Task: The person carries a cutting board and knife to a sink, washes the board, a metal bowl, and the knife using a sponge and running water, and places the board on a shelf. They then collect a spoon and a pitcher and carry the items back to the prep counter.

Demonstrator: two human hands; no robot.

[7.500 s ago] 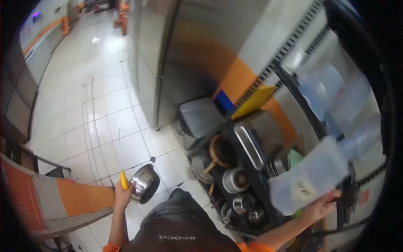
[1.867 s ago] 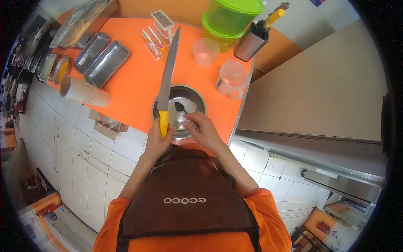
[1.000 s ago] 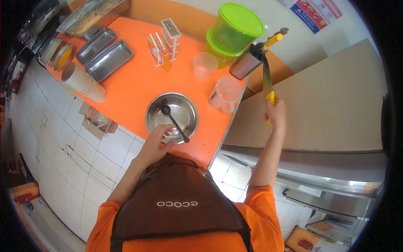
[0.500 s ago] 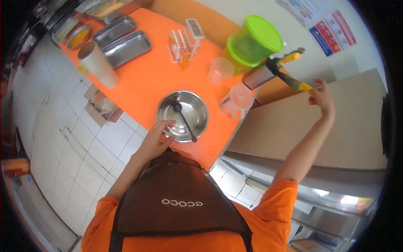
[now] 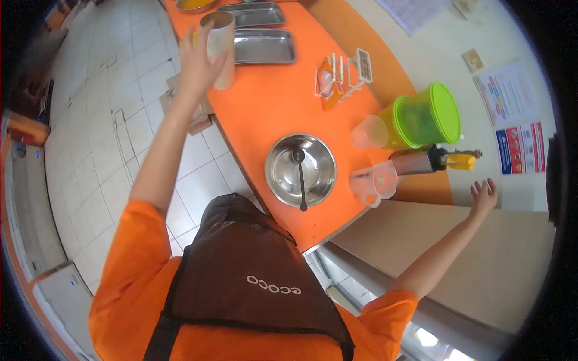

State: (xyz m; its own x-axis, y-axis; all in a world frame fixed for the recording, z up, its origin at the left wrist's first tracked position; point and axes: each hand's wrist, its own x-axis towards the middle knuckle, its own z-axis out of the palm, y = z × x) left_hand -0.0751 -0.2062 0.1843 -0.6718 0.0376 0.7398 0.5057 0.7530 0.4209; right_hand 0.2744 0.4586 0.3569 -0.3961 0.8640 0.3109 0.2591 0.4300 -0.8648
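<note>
My left hand (image 5: 200,63) reaches out at the far left edge of the table, its fingers spread right at a tall pale cylinder (image 5: 225,66) with a brown top end. Over the board on the right, my right hand (image 5: 483,195) is empty with fingers apart, just below the yellow handles (image 5: 460,162) of knives standing in a metal knife holder (image 5: 415,162). A steel mixing bowl (image 5: 278,180) sits on the orange table, with a black spoon (image 5: 301,180) resting in it and its handle over the near rim.
A clear measuring jug (image 5: 382,180) and a translucent cup (image 5: 369,132) stand right of the bowl. Behind them are lidded green tubs (image 5: 445,112). A white wire rack (image 5: 364,66) holds small packets. Steel trays (image 5: 265,47) lie at the far end. The orange table (image 5: 259,114) has a near corner.
My right hand has let go of the yellow-handled knife, now in the holder. My left hand has moved from the bowl's rim up to the tall cylinder. The view has shifted left.
</note>
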